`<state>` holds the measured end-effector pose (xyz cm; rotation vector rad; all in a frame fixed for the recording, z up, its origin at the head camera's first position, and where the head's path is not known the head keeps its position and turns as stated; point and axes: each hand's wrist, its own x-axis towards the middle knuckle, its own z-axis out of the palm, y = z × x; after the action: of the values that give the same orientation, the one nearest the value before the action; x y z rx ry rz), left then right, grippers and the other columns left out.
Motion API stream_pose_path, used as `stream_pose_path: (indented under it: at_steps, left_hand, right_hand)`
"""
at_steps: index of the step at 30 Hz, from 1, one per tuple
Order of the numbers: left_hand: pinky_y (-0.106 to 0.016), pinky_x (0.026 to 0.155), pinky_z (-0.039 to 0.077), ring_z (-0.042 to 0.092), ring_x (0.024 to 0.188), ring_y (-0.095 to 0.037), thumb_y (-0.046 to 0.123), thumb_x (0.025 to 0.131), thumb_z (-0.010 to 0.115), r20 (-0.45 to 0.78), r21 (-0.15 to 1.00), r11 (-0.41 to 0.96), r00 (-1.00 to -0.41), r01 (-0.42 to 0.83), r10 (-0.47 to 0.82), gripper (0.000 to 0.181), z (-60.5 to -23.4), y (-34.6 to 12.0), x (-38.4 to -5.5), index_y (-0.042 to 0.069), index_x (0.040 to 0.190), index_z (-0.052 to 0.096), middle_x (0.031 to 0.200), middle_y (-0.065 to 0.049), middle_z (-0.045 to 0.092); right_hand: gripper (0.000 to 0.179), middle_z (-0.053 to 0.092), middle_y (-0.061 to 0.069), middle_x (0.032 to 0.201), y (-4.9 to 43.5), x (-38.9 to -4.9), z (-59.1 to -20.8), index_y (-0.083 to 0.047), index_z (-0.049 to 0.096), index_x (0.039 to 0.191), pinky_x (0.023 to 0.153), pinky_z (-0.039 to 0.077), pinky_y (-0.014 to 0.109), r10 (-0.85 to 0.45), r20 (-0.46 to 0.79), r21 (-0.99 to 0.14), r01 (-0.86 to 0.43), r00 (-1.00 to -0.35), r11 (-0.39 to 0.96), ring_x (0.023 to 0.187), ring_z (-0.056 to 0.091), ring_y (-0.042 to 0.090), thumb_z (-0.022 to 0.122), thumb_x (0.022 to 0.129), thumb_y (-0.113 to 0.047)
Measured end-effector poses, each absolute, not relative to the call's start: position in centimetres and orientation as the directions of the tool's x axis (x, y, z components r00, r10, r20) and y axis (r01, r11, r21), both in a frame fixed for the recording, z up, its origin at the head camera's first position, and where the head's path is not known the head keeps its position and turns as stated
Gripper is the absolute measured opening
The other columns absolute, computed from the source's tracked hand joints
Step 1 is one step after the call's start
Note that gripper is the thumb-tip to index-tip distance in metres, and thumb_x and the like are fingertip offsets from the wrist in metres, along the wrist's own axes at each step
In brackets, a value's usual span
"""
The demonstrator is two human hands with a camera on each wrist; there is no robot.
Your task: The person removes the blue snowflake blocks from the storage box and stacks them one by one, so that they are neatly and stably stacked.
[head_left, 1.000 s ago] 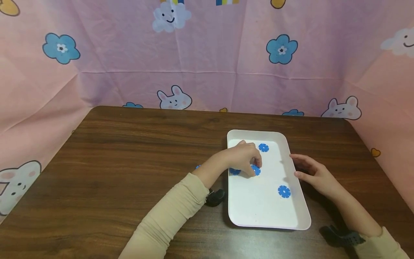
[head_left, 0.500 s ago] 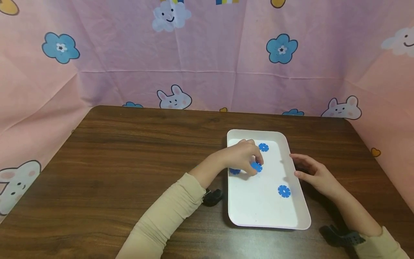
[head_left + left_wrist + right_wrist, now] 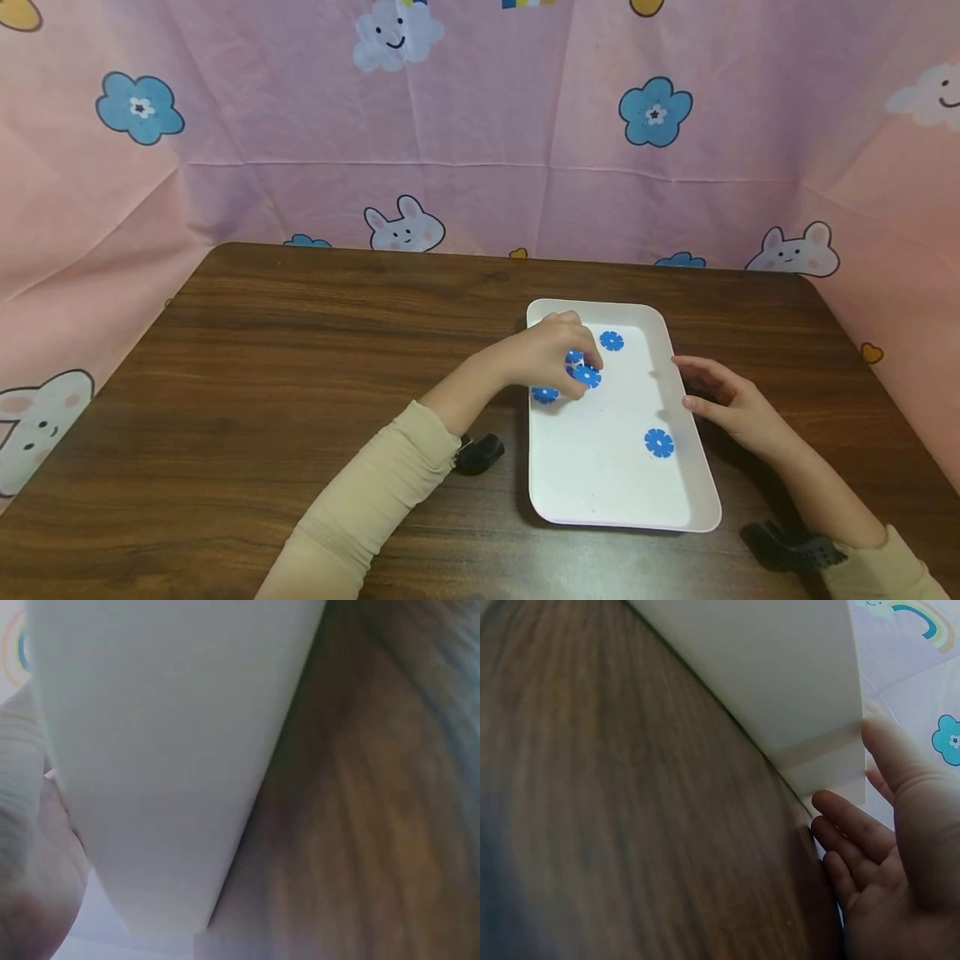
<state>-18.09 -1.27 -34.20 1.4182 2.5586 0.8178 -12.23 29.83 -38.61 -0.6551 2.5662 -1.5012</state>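
My left hand reaches over the left wall of the white tray and pinches a blue notched snowflake disc between thumb and fingers. Just behind that disc another blue disc shows, partly covered by the hand. A further disc lies below the palm at the tray's left side. My right hand is at the tray's right wall, its fingers loosely bent. In the right wrist view the thumb is up at the rim and the fingertips sit lower, near the wall's foot.
Two more blue discs lie in the tray, one at the far end and one near the right wall. The tray stands on a dark wooden table. A patterned pink cloth hangs behind and at the sides.
My left hand has drawn slightly back and left with the pinched disc, uncovering part of the disc behind it. The right hand and the tray have stayed in place.
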Motion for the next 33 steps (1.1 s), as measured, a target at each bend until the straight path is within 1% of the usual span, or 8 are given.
stream_pose_path:
  at_steps: [4,7,14,21,28,33]
  left_hand:
    - [-0.025,0.082,0.036,0.046,0.094,-0.009,0.022,0.074,0.078,0.198,0.484,0.403,-0.546,0.776,0.814,0.027,-33.7,-1.9,-17.9,0.016,0.1,0.075,0.095,0.01,0.067]
    - [-0.025,0.084,0.035,0.046,0.095,-0.008,0.022,0.075,0.078,0.214,0.479,0.392,-0.537,0.786,0.816,0.027,-33.4,-2.2,-17.6,0.015,0.1,0.075,0.095,0.009,0.067]
    - [-0.024,0.083,0.037,0.044,0.094,-0.009,0.018,0.073,0.077,0.273,0.515,0.332,-0.518,0.791,0.811,0.026,-32.6,-3.6,-16.9,0.013,0.098,0.075,0.093,0.009,0.064]
    - [-0.031,0.088,0.034,0.043,0.099,-0.009,0.019,0.072,0.078,0.316,0.525,0.325,-0.535,0.787,0.784,0.027,-32.0,-6.1,-16.3,0.012,0.098,0.075,0.098,0.009,0.062]
    - [-0.033,0.083,0.036,0.043,0.095,-0.01,0.017,0.071,0.078,0.378,0.498,0.303,-0.518,0.812,0.767,0.025,-32.0,-8.3,-15.9,0.012,0.095,0.075,0.096,0.007,0.062]
    - [-0.033,0.083,0.037,0.043,0.096,-0.01,0.015,0.071,0.079,0.387,0.509,0.307,-0.533,0.804,0.753,0.024,-32.1,-9.6,-15.7,0.013,0.094,0.075,0.096,0.009,0.061]
  right_hand:
    - [0.048,0.053,-0.011,0.125,29.8,-12.3,-38.6,0.001,0.044,0.137,0.084,0.044,0.015,-0.405,0.122,-0.849,-0.306,-0.906,0.43,0.108,0.052,-0.004,0.061,0.091,-0.001]
    - [0.049,0.053,-0.009,0.125,29.8,-12.2,-38.6,0.001,0.044,0.137,0.084,0.044,0.016,-0.402,0.118,-0.848,-0.303,-0.908,0.435,0.108,0.052,-0.004,0.062,0.091,-0.002]
    - [0.049,0.053,-0.012,0.125,29.8,-12.3,-38.7,0.0,0.045,0.137,0.084,0.044,0.015,-0.405,0.129,-0.842,-0.316,-0.905,0.438,0.108,0.052,-0.004,0.062,0.091,-0.001]
    - [0.049,0.053,-0.01,0.125,29.8,-12.3,-38.5,0.0,0.045,0.136,0.084,0.044,0.015,-0.402,0.127,-0.836,-0.316,-0.907,0.448,0.107,0.052,-0.004,0.062,0.091,-0.002]
    - [0.049,0.053,-0.011,0.125,29.8,-12.3,-38.5,0.0,0.045,0.136,0.084,0.044,0.015,-0.402,0.129,-0.835,-0.318,-0.907,0.449,0.107,0.052,-0.004,0.062,0.091,-0.002]
    - [0.049,0.053,-0.008,0.126,29.8,-12.3,-38.6,0.0,0.045,0.137,0.084,0.044,0.015,-0.4,0.124,-0.836,-0.313,-0.908,0.451,0.107,0.052,-0.004,0.062,0.091,-0.002]
